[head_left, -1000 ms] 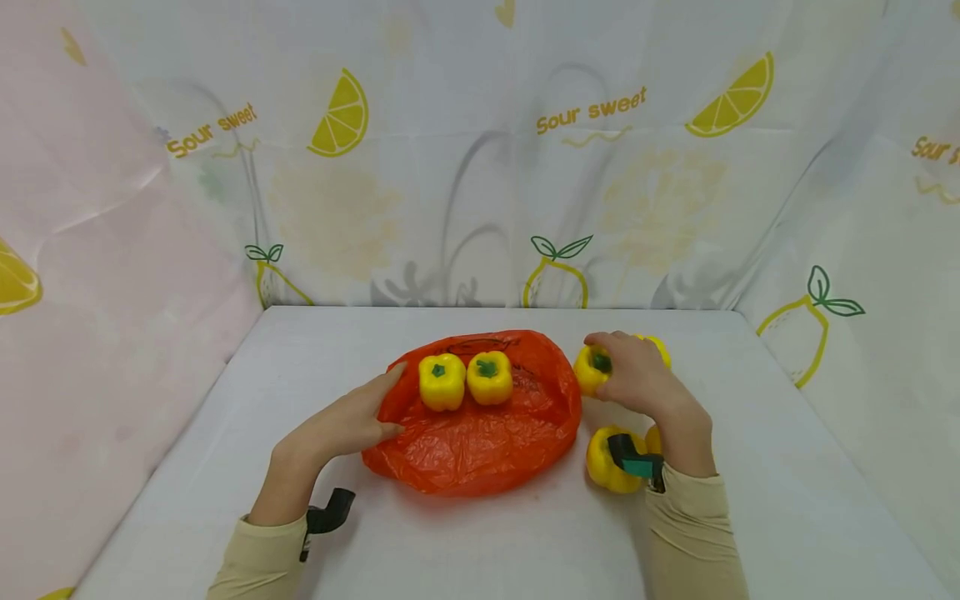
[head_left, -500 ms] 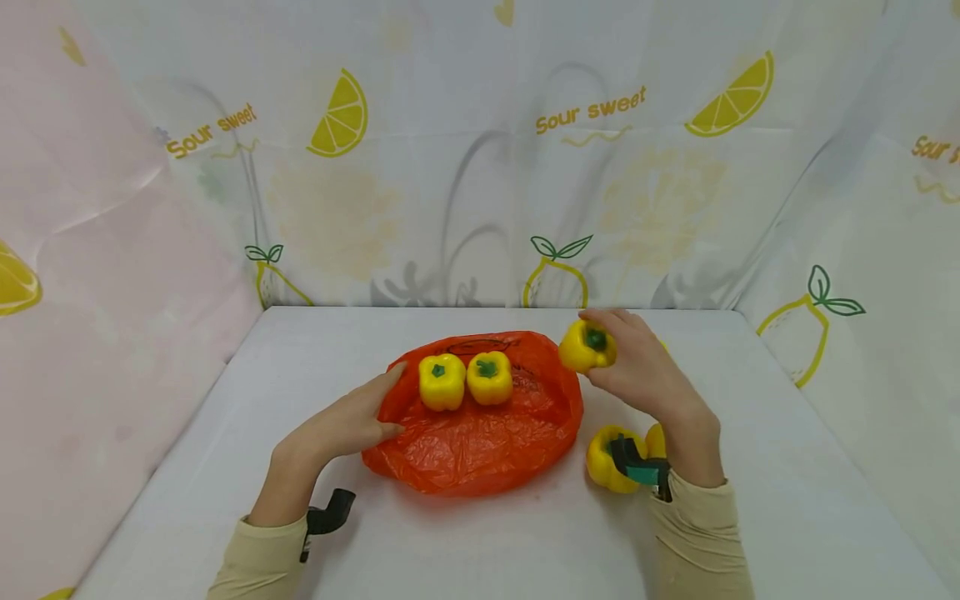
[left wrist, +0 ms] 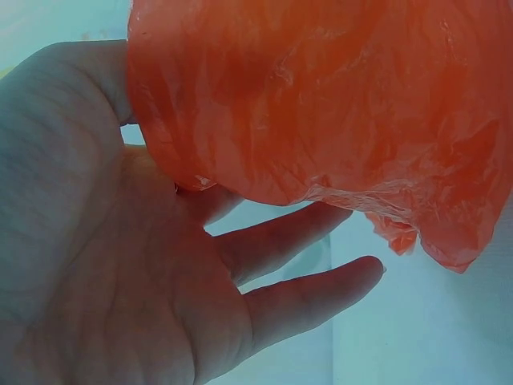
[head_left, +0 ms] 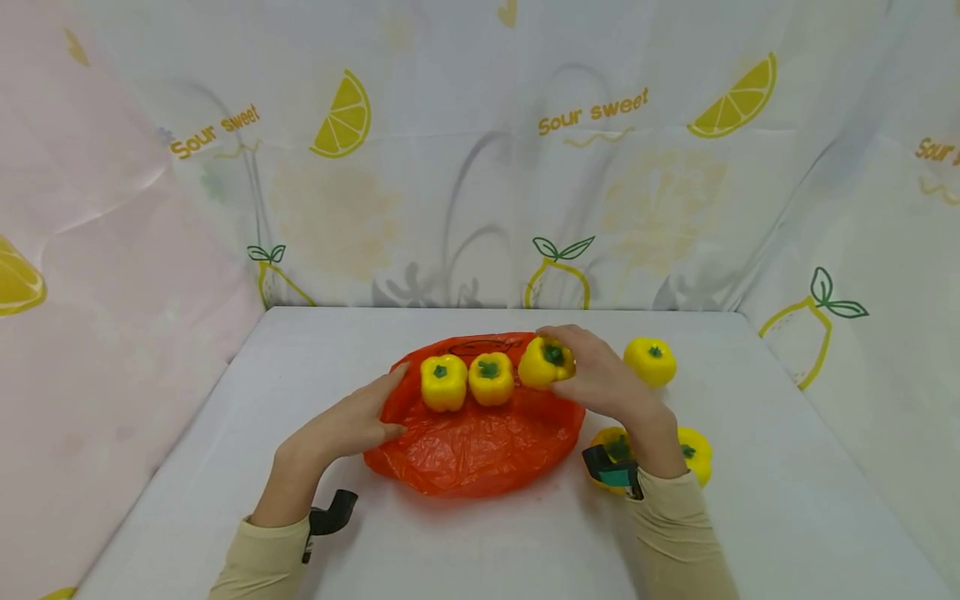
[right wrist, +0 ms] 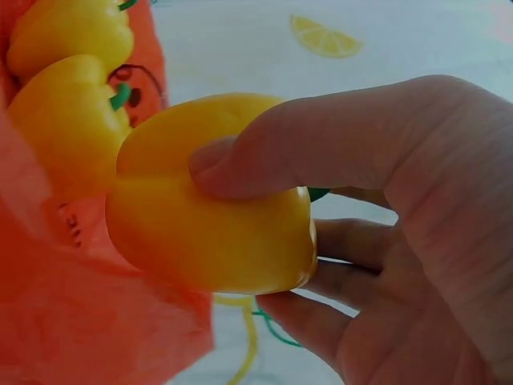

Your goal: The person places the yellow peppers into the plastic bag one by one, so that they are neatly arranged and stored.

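Observation:
My right hand grips a yellow bell pepper with a green stem, thumb across its side in the right wrist view. The pepper is over the right part of a red plastic bag, beside two other yellow bell peppers; one bell pepper is on the left and another bell pepper sits next to it. At the bag's left edge, my left hand touches the plastic with thumb and fingers spread. In the left wrist view the bag's red film covers parts of that hand's fingers.
On the white table, a yellow bell pepper lies at the back right. Nearer, one bell pepper and another bell pepper are partly hidden by my right wrist. A lemon-patterned cloth hangs behind the table.
My right hand has lifted a bell pepper from right of the bag and carried it left, over the bag. My left hand has stayed at the bag's left edge.

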A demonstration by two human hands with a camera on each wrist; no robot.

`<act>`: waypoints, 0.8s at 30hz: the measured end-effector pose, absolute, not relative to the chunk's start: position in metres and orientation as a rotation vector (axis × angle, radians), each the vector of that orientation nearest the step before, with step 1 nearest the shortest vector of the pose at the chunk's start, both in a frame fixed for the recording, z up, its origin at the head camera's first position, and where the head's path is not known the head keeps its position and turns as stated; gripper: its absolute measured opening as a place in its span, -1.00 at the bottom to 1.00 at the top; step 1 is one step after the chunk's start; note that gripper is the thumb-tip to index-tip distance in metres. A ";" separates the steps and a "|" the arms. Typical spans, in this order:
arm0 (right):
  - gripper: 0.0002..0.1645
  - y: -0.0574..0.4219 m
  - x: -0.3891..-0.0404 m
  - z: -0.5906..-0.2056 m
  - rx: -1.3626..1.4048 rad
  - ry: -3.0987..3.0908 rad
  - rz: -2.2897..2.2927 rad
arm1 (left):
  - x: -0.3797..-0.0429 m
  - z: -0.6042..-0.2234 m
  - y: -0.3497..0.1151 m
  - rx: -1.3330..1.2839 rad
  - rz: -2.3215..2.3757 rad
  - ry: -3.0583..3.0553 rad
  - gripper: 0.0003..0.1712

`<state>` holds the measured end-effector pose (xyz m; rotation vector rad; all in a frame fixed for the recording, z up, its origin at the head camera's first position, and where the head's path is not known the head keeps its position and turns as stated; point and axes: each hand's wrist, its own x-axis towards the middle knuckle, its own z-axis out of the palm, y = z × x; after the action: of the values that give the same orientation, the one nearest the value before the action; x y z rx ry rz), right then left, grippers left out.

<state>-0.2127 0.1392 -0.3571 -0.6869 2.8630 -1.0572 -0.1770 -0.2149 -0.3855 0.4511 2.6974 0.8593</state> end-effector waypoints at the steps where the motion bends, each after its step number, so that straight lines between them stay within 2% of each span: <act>1: -0.19 0.138 -0.215 -0.360 -0.678 2.862 -1.041 | -0.177 -0.386 -0.215 0.451 0.859 2.696 0.01; 13: -0.14 0.121 -0.227 -0.383 -0.581 2.854 -0.868 | -0.176 -0.383 -0.213 0.439 0.860 2.687 -0.02; 20: -0.35 0.116 -0.226 -0.387 -0.583 2.836 -0.748 | -0.174 -0.382 -0.213 0.439 0.873 2.693 -0.02; 24: -0.40 0.116 -0.226 -0.387 -0.599 2.846 -0.718 | -0.174 -0.382 -0.213 0.435 0.883 2.689 -0.01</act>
<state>-0.2256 0.1162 -0.3875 -0.5987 2.8458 -0.7180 -0.1740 -0.2127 -0.3822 0.4354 2.6889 0.8827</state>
